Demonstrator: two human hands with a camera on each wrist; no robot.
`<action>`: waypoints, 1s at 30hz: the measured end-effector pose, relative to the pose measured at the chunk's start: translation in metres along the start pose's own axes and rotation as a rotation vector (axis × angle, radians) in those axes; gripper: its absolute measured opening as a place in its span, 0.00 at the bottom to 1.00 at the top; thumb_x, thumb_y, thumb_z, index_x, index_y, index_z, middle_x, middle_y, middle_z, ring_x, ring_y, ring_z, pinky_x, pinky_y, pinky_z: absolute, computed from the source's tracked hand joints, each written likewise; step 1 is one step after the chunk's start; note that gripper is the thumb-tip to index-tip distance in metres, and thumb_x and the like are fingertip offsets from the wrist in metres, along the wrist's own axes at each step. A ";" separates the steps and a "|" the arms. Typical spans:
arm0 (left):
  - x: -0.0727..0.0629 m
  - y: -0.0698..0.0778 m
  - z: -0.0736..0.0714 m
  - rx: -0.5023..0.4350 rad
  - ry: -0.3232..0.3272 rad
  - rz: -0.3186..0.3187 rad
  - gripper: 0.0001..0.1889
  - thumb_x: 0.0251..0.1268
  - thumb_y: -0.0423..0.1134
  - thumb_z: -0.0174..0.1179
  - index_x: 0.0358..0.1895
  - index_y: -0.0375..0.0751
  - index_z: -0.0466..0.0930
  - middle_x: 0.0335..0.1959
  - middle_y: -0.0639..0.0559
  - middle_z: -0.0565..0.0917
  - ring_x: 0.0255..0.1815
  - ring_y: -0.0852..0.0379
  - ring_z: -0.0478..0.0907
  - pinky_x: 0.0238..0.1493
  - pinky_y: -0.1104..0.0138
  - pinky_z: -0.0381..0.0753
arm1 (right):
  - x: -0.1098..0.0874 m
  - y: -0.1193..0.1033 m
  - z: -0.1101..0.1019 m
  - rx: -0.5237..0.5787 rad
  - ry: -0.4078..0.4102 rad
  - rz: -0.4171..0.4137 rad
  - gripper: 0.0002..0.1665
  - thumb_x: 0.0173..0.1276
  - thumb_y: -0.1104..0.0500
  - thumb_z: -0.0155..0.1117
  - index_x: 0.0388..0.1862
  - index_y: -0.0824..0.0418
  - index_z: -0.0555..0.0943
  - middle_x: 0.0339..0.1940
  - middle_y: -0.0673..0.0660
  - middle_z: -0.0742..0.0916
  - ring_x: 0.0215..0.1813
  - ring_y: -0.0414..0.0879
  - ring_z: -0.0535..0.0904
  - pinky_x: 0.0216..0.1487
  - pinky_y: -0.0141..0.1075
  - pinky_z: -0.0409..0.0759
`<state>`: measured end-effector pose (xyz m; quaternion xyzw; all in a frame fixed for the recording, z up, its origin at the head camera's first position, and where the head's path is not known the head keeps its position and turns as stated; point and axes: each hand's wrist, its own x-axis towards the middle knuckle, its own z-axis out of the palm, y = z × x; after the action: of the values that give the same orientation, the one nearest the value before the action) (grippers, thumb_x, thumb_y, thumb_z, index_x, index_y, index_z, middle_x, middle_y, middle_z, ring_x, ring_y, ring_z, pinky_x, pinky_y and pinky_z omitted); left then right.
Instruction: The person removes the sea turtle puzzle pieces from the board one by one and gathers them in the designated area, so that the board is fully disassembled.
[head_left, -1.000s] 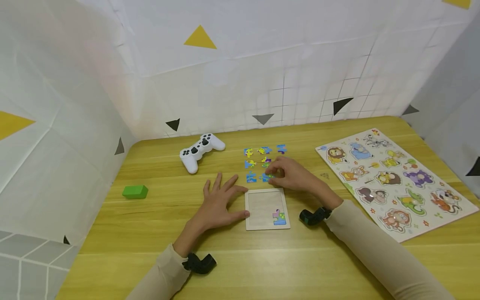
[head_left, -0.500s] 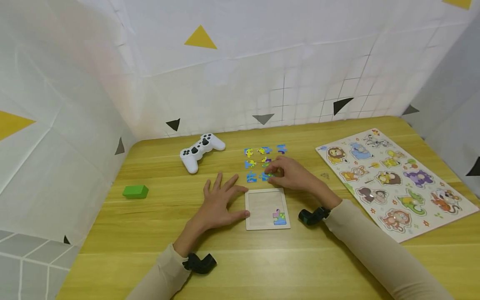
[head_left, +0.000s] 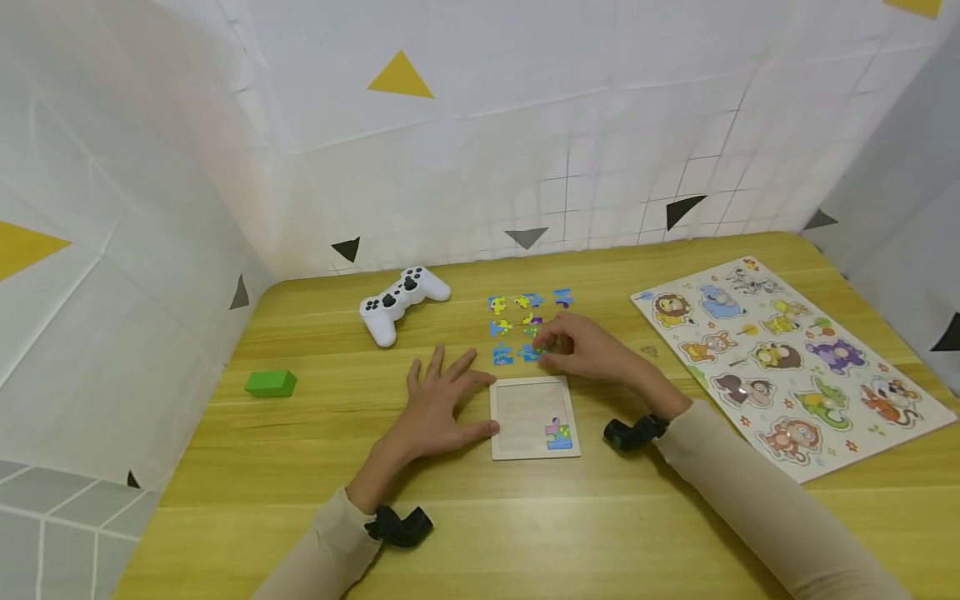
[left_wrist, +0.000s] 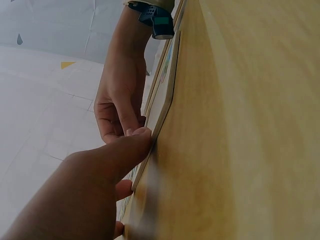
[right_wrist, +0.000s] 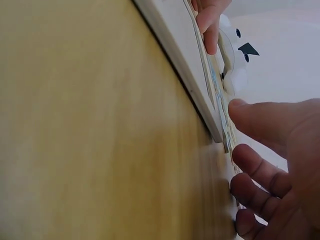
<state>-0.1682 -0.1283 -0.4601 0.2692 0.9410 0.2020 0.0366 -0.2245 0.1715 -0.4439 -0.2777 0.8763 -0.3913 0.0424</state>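
A small wooden puzzle tray (head_left: 525, 456) lies on the table. A joined pink, green and blue puzzle section (head_left: 558, 437) sits in its lower right corner. My left hand (head_left: 438, 412) is spread at the tray's left side, thumb and index finger touching its edge. Beyond the tray, loose jigsaw pieces lie in rows, among them a blue piece (head_left: 528, 352) in the nearest row. My right hand (head_left: 585, 346) is at that piece, its fingers bent and partly covering it. In the right wrist view, the thumb (right_wrist: 250, 115) and fingers are apart, with nothing visible gripped between them.
A white game controller (head_left: 401, 302) lies at the back left, and a green block (head_left: 271, 383) at the far left. On the right is a large animal puzzle board (head_left: 787, 367). A small brownish patch (head_left: 649, 352) shows between board and right hand.
My right hand has shifted very slightly right, showing a little more of the blue piece. My left hand, the tray and the loose pieces look the same.
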 end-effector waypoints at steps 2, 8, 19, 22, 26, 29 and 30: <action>0.000 0.000 0.000 0.000 0.001 0.001 0.34 0.58 0.73 0.60 0.68 0.72 0.71 0.84 0.54 0.56 0.85 0.31 0.35 0.75 0.31 0.31 | -0.001 -0.001 -0.001 -0.008 -0.011 -0.021 0.11 0.66 0.59 0.73 0.47 0.57 0.86 0.42 0.52 0.85 0.35 0.45 0.73 0.39 0.36 0.74; 0.000 0.000 0.001 0.014 0.009 0.007 0.34 0.59 0.74 0.59 0.68 0.72 0.71 0.84 0.54 0.56 0.84 0.30 0.37 0.75 0.30 0.33 | -0.006 -0.002 -0.002 -0.014 -0.047 -0.064 0.09 0.65 0.59 0.74 0.44 0.55 0.87 0.43 0.50 0.88 0.39 0.44 0.74 0.57 0.44 0.75; 0.000 0.000 -0.001 0.008 0.002 -0.003 0.34 0.58 0.73 0.60 0.68 0.71 0.72 0.84 0.54 0.56 0.84 0.30 0.36 0.75 0.30 0.32 | -0.020 -0.014 -0.004 -0.033 -0.183 -0.102 0.13 0.63 0.55 0.76 0.48 0.48 0.88 0.39 0.51 0.83 0.42 0.47 0.72 0.45 0.38 0.71; 0.000 0.000 0.000 0.006 0.001 -0.003 0.34 0.58 0.73 0.60 0.68 0.71 0.72 0.84 0.54 0.56 0.85 0.30 0.36 0.75 0.30 0.33 | -0.023 -0.017 -0.004 -0.052 -0.223 -0.090 0.14 0.63 0.55 0.76 0.48 0.46 0.88 0.39 0.50 0.82 0.42 0.46 0.71 0.44 0.38 0.71; 0.000 0.001 0.000 0.006 0.002 0.001 0.34 0.59 0.73 0.60 0.68 0.71 0.72 0.84 0.54 0.55 0.85 0.30 0.36 0.75 0.30 0.33 | -0.028 -0.020 -0.005 -0.061 -0.265 -0.083 0.15 0.63 0.54 0.76 0.48 0.43 0.88 0.42 0.48 0.83 0.45 0.45 0.73 0.48 0.39 0.73; 0.000 0.001 0.000 0.011 0.005 0.003 0.34 0.59 0.72 0.60 0.68 0.71 0.72 0.84 0.54 0.55 0.84 0.30 0.36 0.75 0.30 0.33 | -0.032 -0.021 -0.005 -0.065 -0.290 -0.094 0.15 0.62 0.53 0.77 0.48 0.42 0.88 0.44 0.46 0.83 0.47 0.45 0.73 0.50 0.39 0.73; 0.000 0.001 0.000 0.011 0.005 0.004 0.33 0.59 0.72 0.60 0.68 0.70 0.72 0.84 0.53 0.55 0.84 0.30 0.36 0.75 0.30 0.33 | -0.033 -0.022 -0.004 -0.066 -0.297 -0.104 0.15 0.62 0.52 0.77 0.48 0.42 0.88 0.44 0.46 0.84 0.47 0.45 0.73 0.51 0.40 0.73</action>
<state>-0.1680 -0.1276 -0.4599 0.2709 0.9416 0.1977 0.0322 -0.1879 0.1801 -0.4303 -0.3785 0.8573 -0.3185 0.1422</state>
